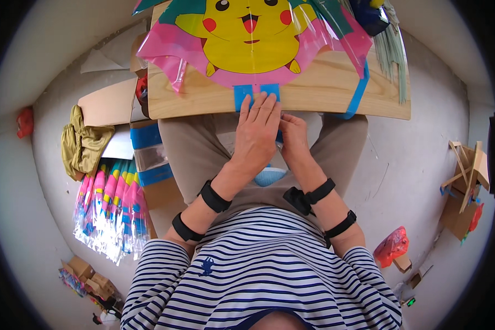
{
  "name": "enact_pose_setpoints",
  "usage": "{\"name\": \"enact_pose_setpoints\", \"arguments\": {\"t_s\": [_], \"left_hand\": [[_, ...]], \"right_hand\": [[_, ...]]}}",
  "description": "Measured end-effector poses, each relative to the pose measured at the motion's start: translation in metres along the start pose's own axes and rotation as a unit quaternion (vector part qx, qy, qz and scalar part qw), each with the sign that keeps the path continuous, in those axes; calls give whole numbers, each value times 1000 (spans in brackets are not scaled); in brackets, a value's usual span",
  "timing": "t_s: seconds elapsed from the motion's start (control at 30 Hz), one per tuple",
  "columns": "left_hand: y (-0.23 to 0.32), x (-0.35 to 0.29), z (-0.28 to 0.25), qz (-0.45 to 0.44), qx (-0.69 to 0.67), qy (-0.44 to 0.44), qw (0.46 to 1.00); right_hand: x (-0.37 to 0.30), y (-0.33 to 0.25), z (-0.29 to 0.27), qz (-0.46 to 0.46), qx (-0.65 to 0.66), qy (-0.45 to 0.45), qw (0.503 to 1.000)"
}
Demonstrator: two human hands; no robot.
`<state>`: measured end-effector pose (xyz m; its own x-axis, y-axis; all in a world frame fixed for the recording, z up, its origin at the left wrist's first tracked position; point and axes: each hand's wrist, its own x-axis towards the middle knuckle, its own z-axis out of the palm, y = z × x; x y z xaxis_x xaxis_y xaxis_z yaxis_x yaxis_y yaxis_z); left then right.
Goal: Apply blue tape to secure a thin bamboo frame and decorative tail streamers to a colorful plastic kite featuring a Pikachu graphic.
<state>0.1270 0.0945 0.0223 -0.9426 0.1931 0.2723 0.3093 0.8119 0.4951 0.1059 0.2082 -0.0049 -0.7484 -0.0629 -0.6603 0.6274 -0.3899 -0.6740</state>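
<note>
A thin pink plastic sheet [308,61] with a large yellow cartoon figure and green parts lies over the wooden tabletop [198,102]. At its near edge, two short pieces of blue tape [242,97] sit side by side on the wood. My left hand [254,132] reaches over the table's front edge, fingers stretched out, with fingertips on or beside the blue tape. Close against it, my right hand [295,136] is closed, thumb and fingers pinched together just at the edge. A bit of blue shows between the hands; what the right fingers hold is hidden.
A longer blue strip [359,93] hangs over the table's edge at the right. Greenish strands [389,60] hang at the far right corner. On the left are an olive cloth [83,144], a pile of colourful plastic pieces [111,201] and cardboard. A red bag [392,246] lies on the right.
</note>
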Motion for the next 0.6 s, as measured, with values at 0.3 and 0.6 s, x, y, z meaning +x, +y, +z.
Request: {"name": "enact_pose_setpoints", "arguments": {"t_s": [0.3,0.6], "left_hand": [[-5,2,5,-9,8,-11,1000],[-6,4,6,-3,22,-4,1000]], "right_hand": [[1,1,0,1,-10,-1,1000],[-2,0,3,-3,-10,-1,1000]]}}
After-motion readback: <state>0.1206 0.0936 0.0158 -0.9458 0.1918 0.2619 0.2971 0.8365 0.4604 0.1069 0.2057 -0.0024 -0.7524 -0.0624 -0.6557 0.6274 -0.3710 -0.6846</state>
